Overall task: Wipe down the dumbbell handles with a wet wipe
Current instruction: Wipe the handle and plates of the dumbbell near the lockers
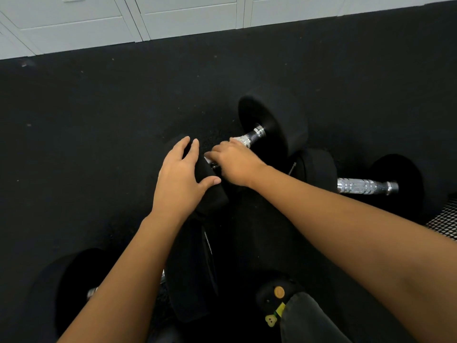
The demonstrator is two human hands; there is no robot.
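Observation:
A black dumbbell lies on the dark floor at centre, its chrome knurled handle (251,137) running from the far head (274,120) down-left to the near head (210,191). My left hand (181,177) rests spread over the near head. My right hand (236,164) is closed around the lower part of that handle; a sliver of white wipe (208,160) shows at its fingertips, mostly hidden. A second dumbbell lies to the right with its chrome handle (366,186) bare. A third dumbbell (69,285) sits at lower left, its handle largely behind my left forearm.
White cabinet fronts (173,18) line the far edge of the black rubber floor (99,120). A metal mesh surface (445,219) shows at the right edge. A dark shoe with charms (277,300) and a dark trouser leg sit at the bottom.

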